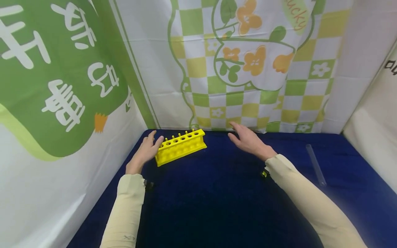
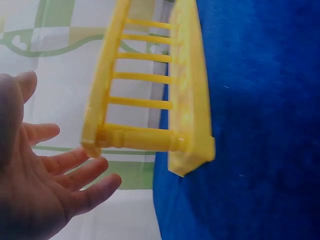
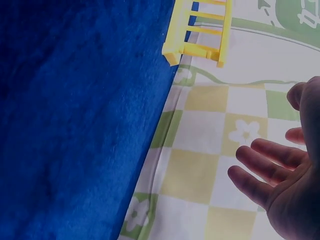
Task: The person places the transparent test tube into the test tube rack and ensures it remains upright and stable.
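Note:
A yellow test tube rack (image 1: pixel 181 147) stands at the back left of the blue cloth, with a row of round holes along its top. Beside its left end is my left hand (image 1: pixel 146 150), fingers spread and thumb near the top corner. In the left wrist view a gap shows between most of the hand (image 2: pixel 45 185) and the rack (image 2: pixel 192 100); whether a fingertip touches it I cannot tell. My right hand (image 1: pixel 248 139) hovers to the right of the rack, fingers loosely extended, holding nothing. The right wrist view shows that hand (image 3: pixel 280 180) apart from the rack (image 3: pixel 200 30).
A clear glass tube (image 1: pixel 315 165) lies on the blue cloth (image 1: pixel 211 206) at the right. Printed curtains (image 1: pixel 217 103) hang along the back and both sides. Small dark and yellow items sit at the wrists.

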{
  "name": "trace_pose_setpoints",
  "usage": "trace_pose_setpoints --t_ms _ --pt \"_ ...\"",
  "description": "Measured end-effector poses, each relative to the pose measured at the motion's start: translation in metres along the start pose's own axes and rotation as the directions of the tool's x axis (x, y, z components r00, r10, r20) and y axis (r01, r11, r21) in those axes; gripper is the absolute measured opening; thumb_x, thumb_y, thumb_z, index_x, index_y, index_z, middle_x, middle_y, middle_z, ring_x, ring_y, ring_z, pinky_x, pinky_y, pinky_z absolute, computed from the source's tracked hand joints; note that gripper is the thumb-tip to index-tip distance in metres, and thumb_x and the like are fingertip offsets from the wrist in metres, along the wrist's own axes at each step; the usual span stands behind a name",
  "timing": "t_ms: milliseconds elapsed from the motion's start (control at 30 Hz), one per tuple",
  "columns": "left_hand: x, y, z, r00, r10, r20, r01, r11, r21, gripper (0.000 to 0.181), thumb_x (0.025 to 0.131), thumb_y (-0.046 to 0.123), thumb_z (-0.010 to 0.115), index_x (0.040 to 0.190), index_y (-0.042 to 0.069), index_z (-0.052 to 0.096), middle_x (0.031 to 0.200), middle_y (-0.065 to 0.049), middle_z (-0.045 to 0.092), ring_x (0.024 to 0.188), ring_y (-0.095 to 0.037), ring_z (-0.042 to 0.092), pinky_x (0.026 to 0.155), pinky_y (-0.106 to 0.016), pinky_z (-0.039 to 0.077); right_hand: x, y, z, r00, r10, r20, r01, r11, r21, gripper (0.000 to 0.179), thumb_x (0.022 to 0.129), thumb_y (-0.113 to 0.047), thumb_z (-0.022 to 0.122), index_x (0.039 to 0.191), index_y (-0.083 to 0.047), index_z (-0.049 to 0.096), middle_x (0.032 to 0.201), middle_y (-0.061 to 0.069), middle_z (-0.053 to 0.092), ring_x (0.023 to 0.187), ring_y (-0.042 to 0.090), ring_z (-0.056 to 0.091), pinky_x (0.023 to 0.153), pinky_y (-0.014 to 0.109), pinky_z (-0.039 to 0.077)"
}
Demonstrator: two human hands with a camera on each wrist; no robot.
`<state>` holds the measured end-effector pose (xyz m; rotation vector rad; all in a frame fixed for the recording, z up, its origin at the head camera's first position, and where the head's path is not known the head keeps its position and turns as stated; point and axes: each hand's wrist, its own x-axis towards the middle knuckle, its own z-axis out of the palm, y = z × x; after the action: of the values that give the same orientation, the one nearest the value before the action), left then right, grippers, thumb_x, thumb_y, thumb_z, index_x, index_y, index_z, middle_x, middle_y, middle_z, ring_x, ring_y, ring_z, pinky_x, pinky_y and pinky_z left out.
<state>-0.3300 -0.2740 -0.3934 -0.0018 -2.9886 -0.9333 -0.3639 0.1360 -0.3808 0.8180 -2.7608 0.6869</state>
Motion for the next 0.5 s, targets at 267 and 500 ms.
trace_pose_setpoints --t_ms 267,500 --pt "0.002 -0.002 0.01 1.0 -0.009 0.001 0.009 0.999 -0.033 0.08 0.1 0.064 0.027 0.159 0.015 0.004 0.158 -0.027 0.019 0.143 -0.044 0.028 0.114 -0.064 0.028 0.005 -0.003 0.008 1.0 -0.013 -0.009 0.013 1.0 0.023 0.06 0.104 -0.039 0.046 0.153 -0.009 0.03 0.148 0.017 0.046 0.128 0.033 0.053 0.104 0.053 0.046" --pt "-0.002 -0.005 0.011 0.997 -0.072 -0.013 0.071 0.995 -0.068 0.08 0.1 0.065 0.028 0.159 0.016 0.006 0.154 -0.026 0.024 0.138 -0.043 0.035 0.112 -0.064 0.033 0.01 -0.005 0.018 0.999 -0.024 -0.038 0.026 0.999 0.038 0.058 0.104 -0.036 0.047 0.152 -0.008 0.033 0.143 0.017 0.052 0.123 0.033 0.057 0.099 0.052 0.049"
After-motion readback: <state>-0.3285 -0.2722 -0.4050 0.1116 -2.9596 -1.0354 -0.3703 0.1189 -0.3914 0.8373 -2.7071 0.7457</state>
